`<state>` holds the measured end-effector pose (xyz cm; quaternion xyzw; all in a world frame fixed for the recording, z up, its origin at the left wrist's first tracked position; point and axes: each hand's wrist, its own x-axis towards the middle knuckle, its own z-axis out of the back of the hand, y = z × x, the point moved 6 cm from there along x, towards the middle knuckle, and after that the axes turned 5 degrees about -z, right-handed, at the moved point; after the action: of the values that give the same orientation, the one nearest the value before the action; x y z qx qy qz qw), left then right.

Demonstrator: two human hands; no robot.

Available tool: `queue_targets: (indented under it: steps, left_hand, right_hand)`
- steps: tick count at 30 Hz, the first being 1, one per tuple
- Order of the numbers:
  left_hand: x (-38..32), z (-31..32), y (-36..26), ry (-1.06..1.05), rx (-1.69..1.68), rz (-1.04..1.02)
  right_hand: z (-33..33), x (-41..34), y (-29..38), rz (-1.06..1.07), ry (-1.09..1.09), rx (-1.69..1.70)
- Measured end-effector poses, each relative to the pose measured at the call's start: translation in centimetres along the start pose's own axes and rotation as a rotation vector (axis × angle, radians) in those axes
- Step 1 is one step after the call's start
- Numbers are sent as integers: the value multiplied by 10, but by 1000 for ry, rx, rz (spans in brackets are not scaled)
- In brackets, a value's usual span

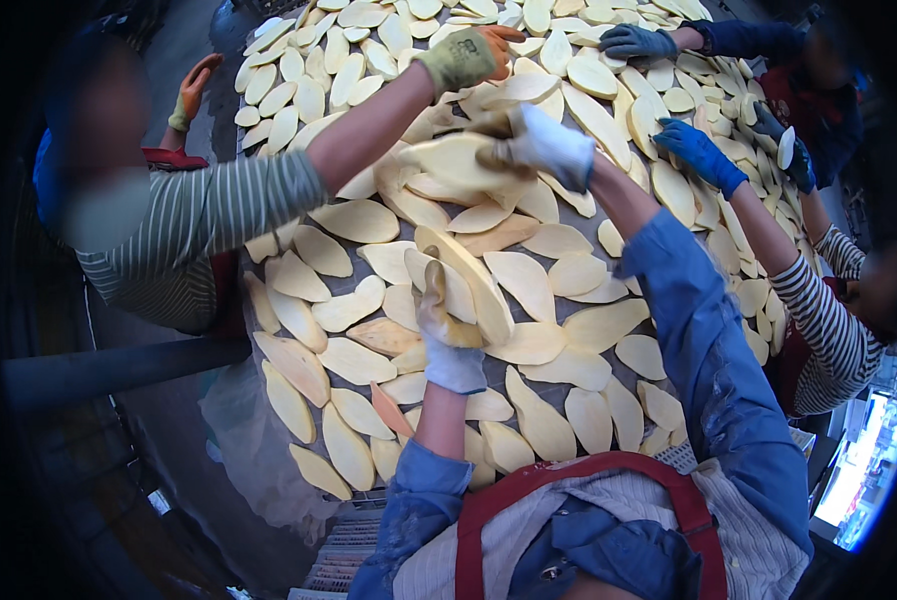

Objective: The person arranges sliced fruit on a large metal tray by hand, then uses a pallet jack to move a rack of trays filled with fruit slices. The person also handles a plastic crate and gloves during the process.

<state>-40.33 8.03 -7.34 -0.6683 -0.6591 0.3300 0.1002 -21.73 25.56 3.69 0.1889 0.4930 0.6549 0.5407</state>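
My left hand (448, 334), in a white glove with a tan palm, grips a few pale root-vegetable slices (472, 281), probably sweet potato, held on edge over the near part of the tray. My gloved right hand (542, 146) reaches to the middle, its fingers closed on a large pale slice (445, 161). Motion blurs that hand and its slice. Under both hands, more slices (523, 281) lie spread and partly overlapping on a dark mesh tray (557, 311). One orange-tinted slice (391, 409) lies left of my left wrist.
At left, a person's orange-and-yellow gloved hand (467, 60) reaches across, close to my right hand. On the right, co-workers' blue-gloved hand (700, 154) and grey-blue gloved hand (636, 43) touch slices. A horizontal bar (126, 367) stands at left; plastic crates (343, 551) are below the near edge.
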Motion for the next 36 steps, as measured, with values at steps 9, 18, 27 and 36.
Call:
queue_targets:
  steps: [9,18,27,36]
  left_hand:
    - [-36,10,-8,-42,-2,74]
    - [-55,12,-2,13,43,87]
    - [-71,20,-2,4,89,127]
    - [-81,28,-9,-70,243,101]
  right_hand:
    - [10,75,-19,20,-153,-554]
    - [-72,10,-11,-71,-574,-1006]
    - [1,11,-29,-75,-620,-576]
    - [-3,71,-32,189,-267,-432]
